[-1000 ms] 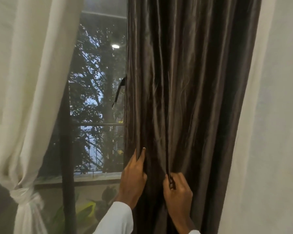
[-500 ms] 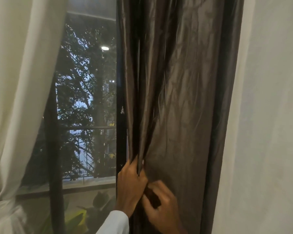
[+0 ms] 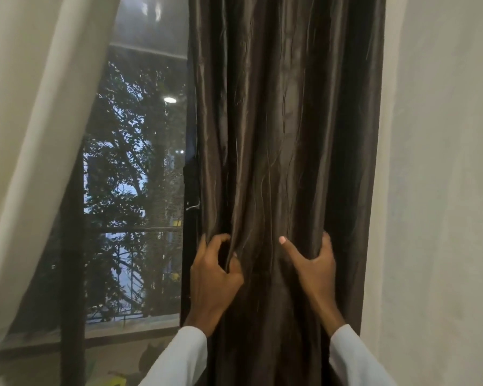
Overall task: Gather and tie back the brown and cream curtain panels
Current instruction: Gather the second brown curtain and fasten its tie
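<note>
A shiny brown curtain panel [image 3: 285,135] hangs in vertical folds in the middle of the view. My left hand [image 3: 212,277] grips the panel's left edge folds, fingers curled around the fabric. My right hand [image 3: 313,263] clutches folds near the panel's right side, thumb spread across the front. A cream curtain panel [image 3: 37,112] slants down the left side. Another cream panel [image 3: 441,190] hangs flat to the right of the brown one.
Between the curtains a dark-framed window [image 3: 134,190] shows trees and a lamp outside. A window latch [image 3: 193,204] sits on the frame beside the brown panel. Green plant leaves [image 3: 115,381] show below the sill.
My hands were close together at the brown panel's left edge; now the right hand has moved right and grips folds on the far side. The view has shifted.
</note>
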Tool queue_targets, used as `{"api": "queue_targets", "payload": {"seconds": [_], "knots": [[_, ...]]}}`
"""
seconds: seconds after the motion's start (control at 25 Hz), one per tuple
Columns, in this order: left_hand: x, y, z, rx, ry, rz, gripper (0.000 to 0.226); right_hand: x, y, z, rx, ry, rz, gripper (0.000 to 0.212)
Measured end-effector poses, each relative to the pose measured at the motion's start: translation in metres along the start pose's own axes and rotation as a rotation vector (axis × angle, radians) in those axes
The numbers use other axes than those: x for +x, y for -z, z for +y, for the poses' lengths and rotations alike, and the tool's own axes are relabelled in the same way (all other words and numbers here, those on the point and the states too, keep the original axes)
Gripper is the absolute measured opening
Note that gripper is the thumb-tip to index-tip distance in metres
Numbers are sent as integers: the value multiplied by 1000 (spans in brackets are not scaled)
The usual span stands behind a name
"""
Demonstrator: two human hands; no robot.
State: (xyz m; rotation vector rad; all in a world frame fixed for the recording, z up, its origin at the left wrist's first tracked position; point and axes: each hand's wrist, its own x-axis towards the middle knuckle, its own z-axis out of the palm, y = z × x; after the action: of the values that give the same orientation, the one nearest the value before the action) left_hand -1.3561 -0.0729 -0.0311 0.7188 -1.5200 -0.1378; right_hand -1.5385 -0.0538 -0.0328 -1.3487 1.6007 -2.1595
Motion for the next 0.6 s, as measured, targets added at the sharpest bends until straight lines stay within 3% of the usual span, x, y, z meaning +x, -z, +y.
{"api": "queue_targets", "payload": {"seconds": [0.16,0.36,0.6], "knots": [[25,-4,18,77,-57,-1,25,0,-17,-10,-192,274,67,37],[52,-8,35,78,13,-6,61,16,-28,-31,-212,388,146,60],[94,-9,61,42,89,42,105,58,-33,-62,-161,387,46,62]]}}
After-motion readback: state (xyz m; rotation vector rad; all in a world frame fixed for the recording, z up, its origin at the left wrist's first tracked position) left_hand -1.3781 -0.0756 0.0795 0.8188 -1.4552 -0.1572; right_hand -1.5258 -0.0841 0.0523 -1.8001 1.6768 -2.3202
